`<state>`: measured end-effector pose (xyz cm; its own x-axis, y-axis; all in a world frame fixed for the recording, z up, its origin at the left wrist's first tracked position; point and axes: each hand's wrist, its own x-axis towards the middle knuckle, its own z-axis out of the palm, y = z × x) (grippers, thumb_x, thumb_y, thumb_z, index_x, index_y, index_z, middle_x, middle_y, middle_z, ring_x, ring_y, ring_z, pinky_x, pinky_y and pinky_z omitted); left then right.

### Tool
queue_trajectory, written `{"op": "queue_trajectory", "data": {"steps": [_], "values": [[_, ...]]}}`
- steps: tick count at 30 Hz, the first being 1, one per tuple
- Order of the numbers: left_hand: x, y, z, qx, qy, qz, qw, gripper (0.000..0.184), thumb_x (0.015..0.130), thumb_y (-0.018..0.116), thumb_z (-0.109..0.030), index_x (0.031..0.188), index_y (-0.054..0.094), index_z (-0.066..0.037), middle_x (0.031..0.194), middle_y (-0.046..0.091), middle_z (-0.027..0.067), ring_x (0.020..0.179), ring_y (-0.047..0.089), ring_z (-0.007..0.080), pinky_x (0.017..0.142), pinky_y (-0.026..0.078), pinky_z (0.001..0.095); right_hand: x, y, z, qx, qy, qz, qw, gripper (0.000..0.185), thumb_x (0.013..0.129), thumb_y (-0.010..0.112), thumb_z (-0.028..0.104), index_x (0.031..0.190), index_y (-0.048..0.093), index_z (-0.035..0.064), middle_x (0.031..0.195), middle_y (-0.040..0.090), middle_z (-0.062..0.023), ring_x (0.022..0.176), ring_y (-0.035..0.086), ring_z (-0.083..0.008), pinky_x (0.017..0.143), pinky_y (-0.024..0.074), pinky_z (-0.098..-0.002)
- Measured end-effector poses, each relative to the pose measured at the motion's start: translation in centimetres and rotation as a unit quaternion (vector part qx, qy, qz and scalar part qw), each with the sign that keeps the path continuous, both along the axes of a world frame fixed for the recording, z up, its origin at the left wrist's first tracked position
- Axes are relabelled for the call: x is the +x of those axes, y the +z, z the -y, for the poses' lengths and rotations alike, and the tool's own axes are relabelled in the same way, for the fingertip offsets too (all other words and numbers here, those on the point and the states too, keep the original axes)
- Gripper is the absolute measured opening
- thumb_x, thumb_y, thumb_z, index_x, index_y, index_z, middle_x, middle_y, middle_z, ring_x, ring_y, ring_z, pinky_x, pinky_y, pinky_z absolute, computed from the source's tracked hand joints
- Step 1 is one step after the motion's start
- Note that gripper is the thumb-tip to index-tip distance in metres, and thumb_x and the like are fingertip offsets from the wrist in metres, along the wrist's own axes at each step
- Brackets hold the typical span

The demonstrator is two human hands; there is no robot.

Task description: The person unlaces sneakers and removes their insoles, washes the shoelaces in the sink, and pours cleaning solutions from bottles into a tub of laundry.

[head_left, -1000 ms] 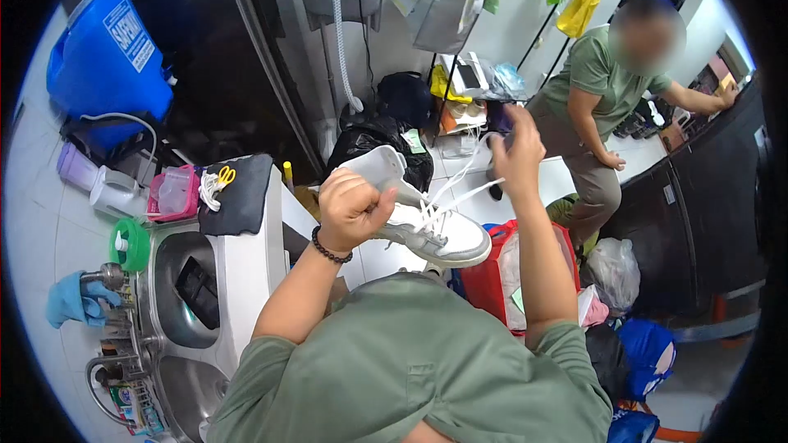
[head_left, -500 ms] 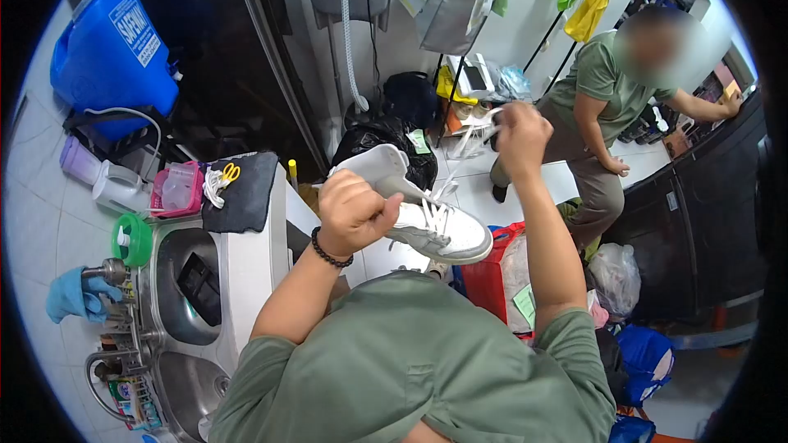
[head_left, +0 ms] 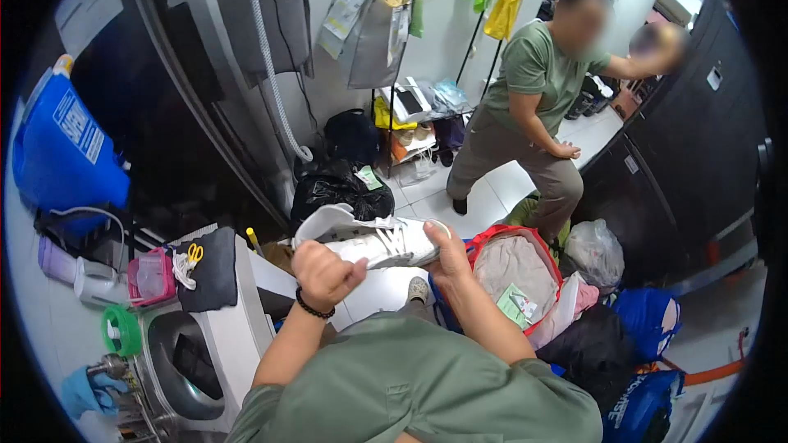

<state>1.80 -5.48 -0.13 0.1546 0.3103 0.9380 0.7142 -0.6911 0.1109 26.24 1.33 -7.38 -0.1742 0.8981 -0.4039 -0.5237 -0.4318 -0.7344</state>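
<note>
Scissors (head_left: 194, 252) lay on a dark cloth (head_left: 212, 283) beside the sink (head_left: 159, 353). The left hand (head_left: 324, 272), fingers curled tight, seemed to grip the heel end of a white shoe (head_left: 371, 251), though the fingertips were hidden. The shoe was held sideways between both hands, the right hand (head_left: 446, 253) clasping its toe, near an open red bag (head_left: 487, 237).

blue container (head_left: 67, 156) label (head_left: 78, 126): "SAFE…", rest blurred | lower blue bag (head_left: 652, 402): lettering ending "SE"
</note>
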Motion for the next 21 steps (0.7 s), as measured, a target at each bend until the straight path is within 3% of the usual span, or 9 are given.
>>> {"op": "queue_trajectory", "data": {"steps": [2,5,6,8,9,10,15,18,21], "values": [[0.2,0.1,0.6,-0.074,-0.055,-0.035,0.995,0.034,0.068,0.090,-0.027,0.073,0.060,-0.012,0.068,0.053,0.0029,0.063,0.053,0.0233,0.060,0.040,0.0360,0.6,2.1,0.1,0.051,-0.073,0.056,0.994,0.056,0.086,0.079,0.023,0.131,0.052,0.0032,0.117,0.063,-0.0122,0.102,0.066,-0.0247,0.083,0.0565,-0.0405],[0.8,2.1,0.3,-0.119,-0.057,0.102,0.986,0.047,0.065,0.091,-0.036,0.092,0.063,-0.010,0.089,0.060,0.0070,0.085,0.059,0.0268,0.078,0.047,0.0389,3.0,3.6,-1.9,0.197,-0.118,0.150,0.962,0.047,0.086,0.078,0.015,0.126,0.057,0.0019,0.109,0.067,-0.0092,0.096,0.066,-0.0173,0.084,0.0545,-0.0304],[0.5,2.7,0.4,-0.151,0.018,0.067,0.986,0.066,0.067,0.090,-0.036,0.118,0.059,-0.009,0.120,0.061,0.0127,0.108,0.057,0.0336,0.097,0.044,0.0443,3.7,4.1,-2.5,0.252,-0.115,0.174,0.945,0.045,0.087,0.077,0.013,0.126,0.058,0.0026,0.109,0.067,-0.0081,0.096,0.065,-0.0159,0.086,0.0535,-0.0292],[0.9,4.4,-0.2,-0.263,0.055,0.037,0.963,0.082,0.066,0.091,-0.033,0.134,0.054,-0.005,0.136,0.057,0.0167,0.124,0.054,0.0344,0.108,0.041,0.0438,4.2,7.2,-2.7,0.288,-0.097,0.221,0.927,0.046,0.085,0.078,0.009,0.127,0.058,0.0024,0.110,0.068,-0.0085,0.097,0.065,-0.0149,0.088,0.0528,-0.0290],[0.7,3.2,-1.3,-0.285,0.016,0.035,0.958,0.088,0.067,0.087,-0.018,0.145,0.046,-0.008,0.146,0.052,0.0165,0.122,0.056,0.0342,0.103,0.043,0.0439,4.5,8.0,-3.1,0.301,-0.072,0.211,0.927,0.046,0.085,0.077,0.008,0.127,0.059,0.0017,0.110,0.069,-0.0091,0.098,0.066,-0.0155,0.090,0.0526,-0.0297],[0.9,2.0,-1.7,-0.344,-0.038,0.075,0.935,0.080,0.069,0.083,-0.008,0.142,0.049,-0.007,0.140,0.057,0.0169,0.118,0.061,0.0313,0.098,0.049,0.0389,4.6,8.2,-3.9,0.325,-0.058,0.202,0.922,0.045,0.085,0.077,0.009,0.126,0.059,0.0017,0.108,0.070,-0.0090,0.097,0.066,-0.0155,0.090,0.0528,-0.0303],[1.6,0.0,-1.7,-0.260,-0.021,0.088,0.961,0.038,0.075,0.076,-0.001,0.112,0.070,-0.005,0.104,0.074,0.0129,0.091,0.072,0.0306,0.081,0.056,0.0376,2.5,9.6,-5.0,0.373,-0.099,0.197,0.901,0.050,0.087,0.078,0.015,0.129,0.056,0.0006,0.120,0.066,-0.0113,0.110,0.061,-0.0170,0.094,0.0500,-0.0308],[1.6,0.4,-1.6,-0.263,0.007,0.130,0.956,0.022,0.079,0.074,-0.002,0.101,0.073,-0.006,0.096,0.075,0.0111,0.084,0.072,0.0297,0.076,0.056,0.0370,-0.4,8.9,-2.9,0.511,-0.274,0.516,0.631,0.051,0.079,0.082,0.021,0.122,0.061,0.0044,0.127,0.060,-0.0117,0.124,0.052,-0.0285,0.106,0.0342,-0.0432],[1.0,-0.1,-1.6,-0.232,0.040,0.072,0.969,0.020,0.079,0.076,-0.005,0.099,0.073,-0.006,0.095,0.075,0.0119,0.083,0.072,0.0301,0.073,0.056,0.0368,-2.9,9.6,0.3,0.577,-0.124,0.592,0.548,0.016,0.073,0.085,0.026,0.081,0.074,0.0162,0.116,0.065,-0.0042,0.117,0.054,-0.0263,0.098,0.0293,-0.0422]]}}
